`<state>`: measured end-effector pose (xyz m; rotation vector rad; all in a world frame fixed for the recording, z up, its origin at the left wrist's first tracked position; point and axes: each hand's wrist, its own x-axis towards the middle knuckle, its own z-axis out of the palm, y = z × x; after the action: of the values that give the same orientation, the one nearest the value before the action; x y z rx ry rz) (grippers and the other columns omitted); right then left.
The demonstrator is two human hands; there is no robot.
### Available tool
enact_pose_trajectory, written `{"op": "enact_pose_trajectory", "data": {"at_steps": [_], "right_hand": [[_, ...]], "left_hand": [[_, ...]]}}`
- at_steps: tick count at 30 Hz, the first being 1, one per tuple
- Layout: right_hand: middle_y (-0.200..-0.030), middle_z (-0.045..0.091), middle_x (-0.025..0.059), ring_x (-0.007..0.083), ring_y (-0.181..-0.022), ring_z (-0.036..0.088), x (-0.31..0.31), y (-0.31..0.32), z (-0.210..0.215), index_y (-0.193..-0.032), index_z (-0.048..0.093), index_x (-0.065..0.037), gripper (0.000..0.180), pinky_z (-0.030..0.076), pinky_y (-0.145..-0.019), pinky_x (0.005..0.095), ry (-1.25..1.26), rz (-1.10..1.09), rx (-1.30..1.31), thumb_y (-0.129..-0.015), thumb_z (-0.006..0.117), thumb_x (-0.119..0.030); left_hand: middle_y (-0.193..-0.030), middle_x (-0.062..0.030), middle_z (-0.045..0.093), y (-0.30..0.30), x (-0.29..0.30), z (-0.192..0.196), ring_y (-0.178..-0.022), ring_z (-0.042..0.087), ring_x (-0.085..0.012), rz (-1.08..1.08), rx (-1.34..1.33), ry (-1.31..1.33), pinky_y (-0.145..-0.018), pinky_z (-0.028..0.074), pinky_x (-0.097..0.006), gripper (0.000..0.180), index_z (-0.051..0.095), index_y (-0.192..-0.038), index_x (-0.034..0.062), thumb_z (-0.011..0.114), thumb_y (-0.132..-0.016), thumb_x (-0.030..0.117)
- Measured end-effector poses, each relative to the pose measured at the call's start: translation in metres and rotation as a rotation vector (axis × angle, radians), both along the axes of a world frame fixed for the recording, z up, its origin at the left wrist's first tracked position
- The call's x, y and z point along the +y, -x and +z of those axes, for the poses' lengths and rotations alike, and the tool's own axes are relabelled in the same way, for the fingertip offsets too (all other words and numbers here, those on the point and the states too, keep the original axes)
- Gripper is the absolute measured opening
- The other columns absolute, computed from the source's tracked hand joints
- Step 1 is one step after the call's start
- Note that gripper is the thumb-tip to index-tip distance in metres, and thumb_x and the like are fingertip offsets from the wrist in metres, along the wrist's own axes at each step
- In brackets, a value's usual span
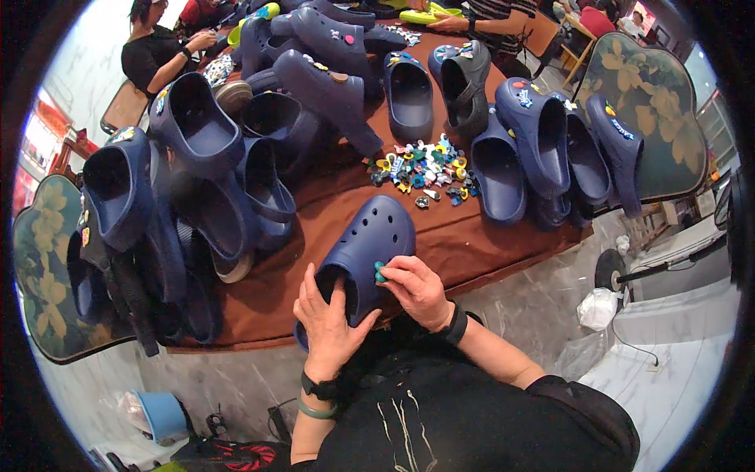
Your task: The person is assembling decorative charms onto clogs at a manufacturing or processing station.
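A navy blue clog (pixel 366 240) with vent holes in its toe lies at the table's near edge, toe pointing away from me. My left hand (pixel 330 326) grips it at the opening, with some fingers reaching inside and the thumb along the rim. Between the fingertips of my right hand (pixel 421 293) is a small teal shoe charm (pixel 380 271), pinched against the right side of the clog's upper. The charm's back is hidden. Beyond the toe lies a loose pile of colourful shoe charms (pixel 425 169).
Stacked navy clogs (pixel 208 204) crowd the left of the brown-covered table (pixel 267 315); more clogs with charms (pixel 535 134) stand at the right. A dark clog (pixel 464 82) is at the back. Two other people work across the table. Patterned chair backs (pixel 649 110) flank it.
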<state>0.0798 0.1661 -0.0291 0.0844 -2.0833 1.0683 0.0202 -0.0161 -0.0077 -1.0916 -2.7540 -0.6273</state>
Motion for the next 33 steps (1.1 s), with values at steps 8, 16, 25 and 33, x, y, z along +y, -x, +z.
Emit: {"op": "enact_pose_trajectory", "data": {"at_steps": [8,16,25,33], "right_hand": [[-0.108,0.061,0.0116,0.0287,-0.094,0.062,-0.005,-0.008,-0.003,-0.116,0.063,-0.003,0.041,0.055,-0.078,0.035,-0.077,0.04,-0.055,-0.077,0.067,0.007],[-0.114,0.061,0.0088,0.0234,-0.1,0.058,-0.007,-0.017,0.014,-0.12,0.062,-0.002,0.045,0.043,-0.086,0.0389,-0.332,0.044,-0.144,-0.075,0.061,0.001],[-0.104,0.064,0.0051,0.0196,-0.091,0.059,-0.027,-0.012,0.025,-0.116,0.064,-0.002,0.043,0.039,-0.089,0.04,-0.553,-0.104,-0.275,-0.073,0.062,-0.001],[-0.088,0.066,0.0005,0.0165,-0.084,0.06,0.015,0.001,0.031,-0.101,0.072,-0.012,0.023,0.038,-0.083,0.0349,-0.124,0.078,-0.236,-0.08,0.068,-0.004]], "left_hand": [[-0.15,-0.0288,0.019,0.0,0.001,0.005,-0.134,0.024,-0.0435,0.003,-0.051,0.012,-0.103,0.024,-0.053,0.08,0.049,-0.132,0.0045,0.08,-0.07,0.044],[-0.15,-0.0303,0.017,0.0,0.0,0.005,-0.135,0.022,-0.0446,-0.004,-0.052,0.039,-0.102,0.025,-0.053,0.07,0.054,-0.129,0.0081,0.077,-0.072,0.043],[-0.151,-0.0346,0.01,0.001,0.0,0.002,-0.135,0.018,-0.0466,-0.07,-0.038,0.038,-0.099,0.024,-0.056,0.048,0.066,-0.115,0.0134,0.075,-0.076,0.04],[-0.151,-0.0336,0.013,0.001,0.001,-0.003,-0.134,0.021,-0.0457,-0.049,-0.009,-0.008,-0.099,0.025,-0.052,0.037,0.069,-0.1,0.0138,0.075,-0.076,0.041]]}}
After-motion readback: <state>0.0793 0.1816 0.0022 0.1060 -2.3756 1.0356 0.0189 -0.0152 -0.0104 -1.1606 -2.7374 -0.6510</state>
